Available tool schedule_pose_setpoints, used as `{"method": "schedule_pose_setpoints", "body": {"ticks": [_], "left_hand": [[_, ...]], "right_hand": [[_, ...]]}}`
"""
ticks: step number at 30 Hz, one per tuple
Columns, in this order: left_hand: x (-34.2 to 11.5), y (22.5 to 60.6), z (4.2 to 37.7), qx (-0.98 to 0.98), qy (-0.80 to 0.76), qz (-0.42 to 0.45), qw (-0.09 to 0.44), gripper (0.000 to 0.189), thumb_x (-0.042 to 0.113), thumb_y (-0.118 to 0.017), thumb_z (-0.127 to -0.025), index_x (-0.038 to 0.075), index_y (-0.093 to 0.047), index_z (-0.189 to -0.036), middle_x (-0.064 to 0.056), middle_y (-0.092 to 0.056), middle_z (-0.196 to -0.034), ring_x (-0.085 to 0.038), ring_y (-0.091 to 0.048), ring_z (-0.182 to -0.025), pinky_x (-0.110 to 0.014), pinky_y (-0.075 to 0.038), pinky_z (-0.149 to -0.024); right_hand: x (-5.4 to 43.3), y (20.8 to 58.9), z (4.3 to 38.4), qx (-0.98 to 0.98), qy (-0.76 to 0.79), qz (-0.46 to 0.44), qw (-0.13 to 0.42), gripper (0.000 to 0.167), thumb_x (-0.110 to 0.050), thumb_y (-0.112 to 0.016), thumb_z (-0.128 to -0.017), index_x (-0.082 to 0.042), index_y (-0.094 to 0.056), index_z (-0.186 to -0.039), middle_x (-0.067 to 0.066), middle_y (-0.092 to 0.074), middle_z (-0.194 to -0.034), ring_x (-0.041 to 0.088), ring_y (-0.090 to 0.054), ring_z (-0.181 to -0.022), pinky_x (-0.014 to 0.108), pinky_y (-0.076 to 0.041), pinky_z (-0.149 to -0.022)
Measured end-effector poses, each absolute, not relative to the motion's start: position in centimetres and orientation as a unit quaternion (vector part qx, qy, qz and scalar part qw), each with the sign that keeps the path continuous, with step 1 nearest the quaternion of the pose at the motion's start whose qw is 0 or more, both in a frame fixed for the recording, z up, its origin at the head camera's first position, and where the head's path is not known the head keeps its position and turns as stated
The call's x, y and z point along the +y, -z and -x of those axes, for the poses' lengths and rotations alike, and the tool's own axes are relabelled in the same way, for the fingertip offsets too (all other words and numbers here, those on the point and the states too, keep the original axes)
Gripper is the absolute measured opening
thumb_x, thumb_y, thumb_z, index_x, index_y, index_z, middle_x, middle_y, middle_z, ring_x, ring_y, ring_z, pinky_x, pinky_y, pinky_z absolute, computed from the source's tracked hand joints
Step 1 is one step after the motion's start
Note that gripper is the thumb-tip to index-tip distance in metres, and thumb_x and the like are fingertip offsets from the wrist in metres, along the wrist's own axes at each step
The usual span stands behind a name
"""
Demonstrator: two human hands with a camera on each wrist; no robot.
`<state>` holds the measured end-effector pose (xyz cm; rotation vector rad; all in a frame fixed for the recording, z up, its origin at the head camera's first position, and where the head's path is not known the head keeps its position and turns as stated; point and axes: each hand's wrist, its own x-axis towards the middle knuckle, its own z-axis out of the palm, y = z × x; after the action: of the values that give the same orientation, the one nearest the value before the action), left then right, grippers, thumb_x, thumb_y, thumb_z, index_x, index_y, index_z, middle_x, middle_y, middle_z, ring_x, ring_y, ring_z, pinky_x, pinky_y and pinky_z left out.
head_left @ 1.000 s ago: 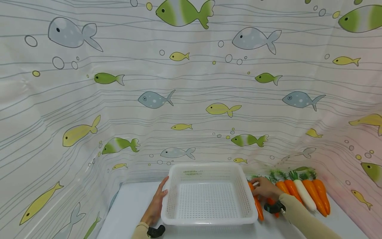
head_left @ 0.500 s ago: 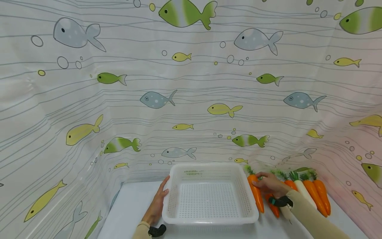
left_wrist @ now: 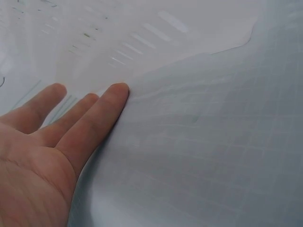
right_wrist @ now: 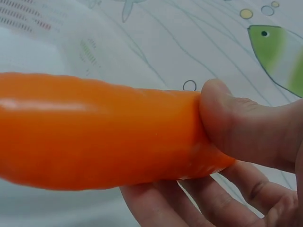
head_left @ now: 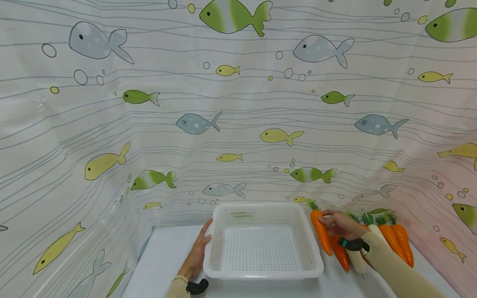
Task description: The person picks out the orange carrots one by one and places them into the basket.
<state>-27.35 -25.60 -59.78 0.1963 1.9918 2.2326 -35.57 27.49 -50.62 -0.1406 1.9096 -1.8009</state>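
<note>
At lower right I see a glossy orange carrot (head_left: 321, 233), green-topped and tapering, tilted just beside the right rim of a white basket (head_left: 262, 275). The right hand (head_left: 343, 224) pinches it between thumb and fingers; the left hand (head_left: 194, 255), fingers straight, touches the basket's left side. Bare bench (head_left: 158, 256) stretches to its slanting edge, lower left.
</note>
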Motion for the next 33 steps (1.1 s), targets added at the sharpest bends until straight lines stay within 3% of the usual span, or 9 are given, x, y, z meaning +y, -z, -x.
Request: {"method": "schedule_pose_setpoints", "body": {"ticks": [6, 18, 33], "left_hand": [[-25.6, 59.7, 27.4, 0.66, -0.745, -0.061, 0.073, 0.061, 0.038, -0.04, -0.113, 0.04, -0.016, -0.169, -0.009, -0.016, -0.177, -0.035, -0.045, -0.14, -0.039, -0.049, -0.104], [-25.7, 59.5, 27.3, 0.664, -0.742, -0.052, 0.079, 0.061, 0.039, -0.041, -0.113, 0.04, -0.016, -0.169, -0.017, -0.03, -0.17, -0.032, -0.052, -0.132, -0.04, -0.052, -0.1], [-25.8, 59.9, 27.3, 0.661, -0.744, -0.069, 0.069, 0.06, 0.037, -0.039, -0.113, 0.037, -0.016, -0.169, -0.019, -0.029, -0.169, -0.026, -0.053, -0.126, -0.042, -0.051, -0.1]], "right_hand": [[27.5, 50.3, 36.0, 0.684, 0.676, 0.06, 0.267, 0.026, -0.013, -0.059, -0.107, -0.002, -0.049, -0.128, 0.003, -0.069, -0.103, 0.016, -0.068, -0.089, 0.032, -0.064, -0.084], [25.6, 49.6, 36.2, 0.67, 0.703, 0.046, 0.234, 0.027, -0.018, -0.059, -0.109, -0.003, -0.048, -0.13, -0.002, -0.068, -0.104, 0.014, -0.067, -0.091, 0.028, -0.062, -0.083], [20.8, 48.3, 36.0, 0.663, 0.717, 0.063, 0.206, 0.027, -0.015, -0.061, -0.108, -0.003, -0.047, -0.127, 0.001, -0.071, -0.105, 0.016, -0.072, -0.091, 0.034, -0.064, -0.085]]}}
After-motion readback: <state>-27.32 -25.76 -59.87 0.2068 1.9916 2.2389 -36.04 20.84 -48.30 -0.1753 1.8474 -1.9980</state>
